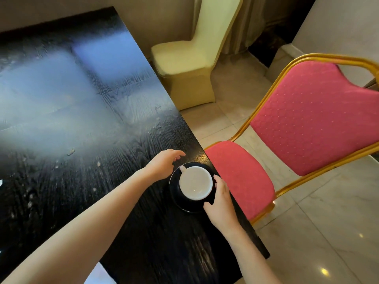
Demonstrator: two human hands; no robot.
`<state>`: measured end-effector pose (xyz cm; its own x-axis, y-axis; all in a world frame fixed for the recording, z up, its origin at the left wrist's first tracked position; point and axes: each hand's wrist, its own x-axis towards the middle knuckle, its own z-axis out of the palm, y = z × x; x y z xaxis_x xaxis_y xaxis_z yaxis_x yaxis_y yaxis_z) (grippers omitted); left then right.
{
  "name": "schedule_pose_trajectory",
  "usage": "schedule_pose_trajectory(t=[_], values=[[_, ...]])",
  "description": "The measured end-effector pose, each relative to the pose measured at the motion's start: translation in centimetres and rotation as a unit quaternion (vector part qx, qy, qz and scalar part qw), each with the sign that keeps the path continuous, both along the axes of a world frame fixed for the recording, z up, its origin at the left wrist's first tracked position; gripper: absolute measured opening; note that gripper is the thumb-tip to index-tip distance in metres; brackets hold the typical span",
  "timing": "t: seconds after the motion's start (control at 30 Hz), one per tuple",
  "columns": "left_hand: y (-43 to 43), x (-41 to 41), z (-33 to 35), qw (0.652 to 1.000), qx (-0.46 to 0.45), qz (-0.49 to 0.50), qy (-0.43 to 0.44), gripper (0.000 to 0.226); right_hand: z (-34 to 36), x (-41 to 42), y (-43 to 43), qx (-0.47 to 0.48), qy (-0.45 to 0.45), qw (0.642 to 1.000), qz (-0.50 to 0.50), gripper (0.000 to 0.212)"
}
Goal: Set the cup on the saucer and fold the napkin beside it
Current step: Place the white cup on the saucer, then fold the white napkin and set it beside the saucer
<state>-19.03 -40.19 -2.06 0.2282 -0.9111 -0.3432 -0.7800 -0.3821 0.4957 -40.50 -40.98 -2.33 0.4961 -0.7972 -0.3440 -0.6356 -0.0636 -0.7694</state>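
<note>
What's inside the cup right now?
The cup on the dark saucer looks empty: only its white interior shows. The right hand covers the saucer's near right rim.

the cup (195, 182) stands on the saucer (176, 198) at the counter's (82, 160) right edge, between the left hand (162, 166) and right hand (220, 203); a chair (287, 140) stands beyond the right hand.
</note>
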Motion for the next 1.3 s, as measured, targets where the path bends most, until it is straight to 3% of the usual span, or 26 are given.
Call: schedule_pose_trajectory(t=[0.17, 0.3, 0.43, 0.57, 0.77, 1.0, 1.13, 1.3], values=[[0.9, 1.9, 3.0, 0.998, 0.013, 0.055, -0.002, 0.050, 3.3, 1.6, -2.7, -0.056, 0.015, 0.997, 0.060, 0.060], [4.4, 4.1, 5.9, 0.995, 0.068, 0.071, -0.035, 0.043, 6.4, 5.8, -3.4, -0.064, 0.058, 0.976, 0.198, 0.055], [10.0, 6.9, 8.4, 0.985, 0.116, 0.103, -0.069, 0.044, 9.4, 11.0, -2.2, -0.041, 0.156, 0.907, 0.389, 0.065], [16.9, 9.1, 10.5, 0.974, 0.148, 0.157, -0.065, 0.043, 11.0, 15.7, 1.2, -0.031, 0.237, 0.839, 0.488, 0.067], [29.5, 11.2, 10.1, 0.956, 0.173, 0.238, -0.005, 0.044, 9.2, 20.2, 9.9, -0.051, 0.273, 0.805, 0.524, 0.059], [45.2, 9.3, 3.8, 0.931, 0.208, 0.290, 0.077, 0.047, 1.5, 21.0, 22.2, -0.093, 0.258, 0.788, 0.552, 0.050], [51.0, 6.6, -0.2, 0.921, 0.235, 0.281, 0.132, 0.061, -2.1, 20.7, 28.7, -0.185, 0.215, 0.764, 0.579, 0.050], [53.0, 4.3, -2.9, 0.950, 0.171, 0.249, 0.078, 0.069, -4.6, 20.0, 33.9, -0.312, 0.219, 0.724, 0.574, 0.035]])
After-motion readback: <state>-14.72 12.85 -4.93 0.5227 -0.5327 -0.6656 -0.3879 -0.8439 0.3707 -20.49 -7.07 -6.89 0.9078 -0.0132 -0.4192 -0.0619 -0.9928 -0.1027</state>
